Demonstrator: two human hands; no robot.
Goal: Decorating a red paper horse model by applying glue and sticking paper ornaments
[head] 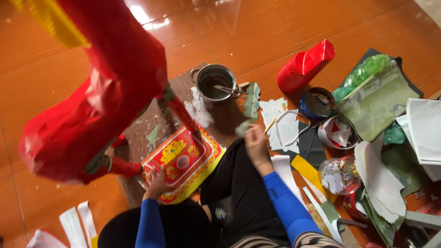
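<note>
- Landmark: metal pot [215,81] on a brown board [220,120], orange tile floor [257,27].
- One pot, sticks [226,90] resting in it; count of sticks unclear.
- One big red paper figure [98,98], left of pot, blurred, fills top-left; yellow strip [50,18] at its top.
- One red-and-yellow patterned panel [183,161] below pot, flat on the board.
- Left hand [156,183] below-left of pot, fingers spread flat, pressing the panel's lower edge; nothing clamped.
- Right hand [255,142] below-right of pot, fingers pinched together on a small pale green scrap [242,128].
- Green cut paper strip [251,98] just right of pot.
- One red wrapped roll [305,66] right of pot, lying tilted.
- Three round tubs further right: blue-rimmed [316,103], one with red-white scraps [339,132], one clear with small bits [339,175].
- Green bags and grey-green sheet [374,98] far right.
- White paper offcuts [379,177] lower right of pot; more white strips [78,222] lower left.
- Both sleeves blue; black trousers [239,193] under the arms.
</note>
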